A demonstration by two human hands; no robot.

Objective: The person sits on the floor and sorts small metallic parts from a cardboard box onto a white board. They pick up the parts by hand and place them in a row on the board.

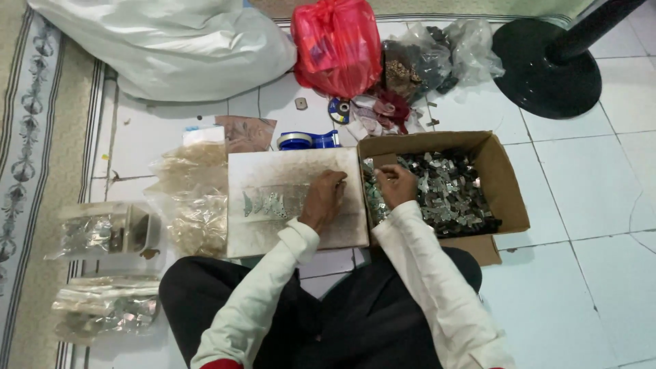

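You are sitting on the white tiled floor [588,225] with a pale square board [273,229] lying in front of you. Your left hand [324,199] is resting on this board, its fingers bent, just beside a short row of small shiny pieces [266,205]. Your right hand [396,184] is reaching into the open cardboard box [509,198], which is standing just beside the board and holding a heap of small grey and dark metal pieces [447,195]. Clear plastic bags [195,205] are lying to the left of the board. A red plastic bag [337,44] and a blue tape dispenser [307,141] are sitting behind it.
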